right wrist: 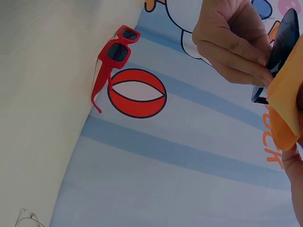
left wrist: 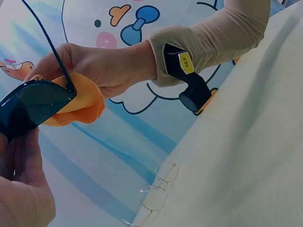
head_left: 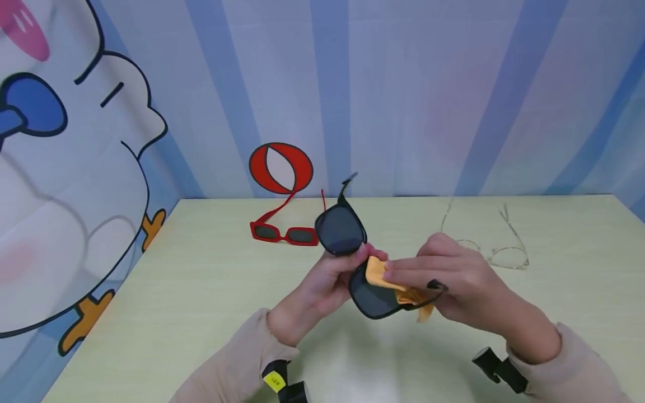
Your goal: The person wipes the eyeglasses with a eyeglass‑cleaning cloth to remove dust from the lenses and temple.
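Note:
Black sunglasses (head_left: pixel 340 228) are held up over the table, tilted, with their temples unfolded. My left hand (head_left: pixel 322 284) grips them around the bridge, thumb and fingers between the two dark lenses. An orange cloth (head_left: pixel 379 274) is pinched in my right hand (head_left: pixel 461 280) and lies against the lens nearer to me, covering part of it. One temple passes in front of the right fingers. In the left wrist view the cloth (left wrist: pixel 83 106) bunches behind a lens (left wrist: pixel 33 106). From the right wrist, the folded cloth (right wrist: pixel 286 94) hides most of the sunglasses.
Red sunglasses (head_left: pixel 284 233) stand at the back of the pale table (head_left: pixel 201 302), left of the black pair. Thin-framed clear glasses (head_left: pixel 509 256) lie at the back right, partly behind my right hand. A striped blue cartoon backdrop (head_left: pixel 403 101) rises behind the table.

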The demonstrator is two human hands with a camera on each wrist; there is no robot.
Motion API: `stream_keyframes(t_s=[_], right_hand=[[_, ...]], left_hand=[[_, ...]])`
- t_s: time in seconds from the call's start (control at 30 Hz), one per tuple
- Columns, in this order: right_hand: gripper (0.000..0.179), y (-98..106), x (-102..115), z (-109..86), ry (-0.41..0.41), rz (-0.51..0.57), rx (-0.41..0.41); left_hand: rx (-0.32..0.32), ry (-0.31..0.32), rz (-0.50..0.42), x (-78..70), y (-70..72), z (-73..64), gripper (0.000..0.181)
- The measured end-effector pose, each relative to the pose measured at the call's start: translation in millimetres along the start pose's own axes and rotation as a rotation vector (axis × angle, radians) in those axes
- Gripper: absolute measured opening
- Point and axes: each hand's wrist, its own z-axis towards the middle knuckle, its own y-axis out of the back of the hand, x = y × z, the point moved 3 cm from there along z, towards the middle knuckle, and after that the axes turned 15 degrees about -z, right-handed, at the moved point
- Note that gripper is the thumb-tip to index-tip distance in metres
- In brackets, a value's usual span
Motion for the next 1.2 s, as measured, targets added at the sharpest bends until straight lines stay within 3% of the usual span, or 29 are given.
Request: stream_keyframes(t_s=[0.07,0.13,0.27,0.43,0.6,0.87,1.07,1.2], right_hand=[[0.021,-0.7,-0.4,0.5,0.007,-0.006,-0.049],[0.021,-1.7,-0.4,2.0,0.009,0.021,-0.041],[0.022,-5.0,-0.1,3.8,-0.021,0.092,0.071],[0.027,-6.9,-1.2,2.1,-0.099,0.164,0.183],[0.03,-9.1,-0.1,3.1,-0.062,0.245,0.233],[0.028,-8.4,3.3,4.6,0.026,0.109,0.199],[0.034,-5.8,0.8,1.0,-0.037,0.048,0.255],[0.033,-6.2,-0.1,1.1,-0.055,0.109,0.263]], left_hand=[[-0.005,0.0,-0.005,-0.4,-1.7,0.4,0.036],[-0.025,0.0,-0.01,-0.5,-2.6,0.6,0.04],[-0.071,0.003,-0.025,1.0,-2.0,1.0,0.045],[-0.057,0.006,-0.036,3.9,-1.2,2.9,0.045],[-0.042,-0.001,-0.007,5.0,-2.4,4.2,0.039],[-0.035,0.005,0.002,3.0,-2.2,2.4,0.037],[-0.066,0.004,-0.02,3.7,2.1,1.7,0.029],[-0.061,0.009,-0.026,4.8,1.2,2.9,0.032]])
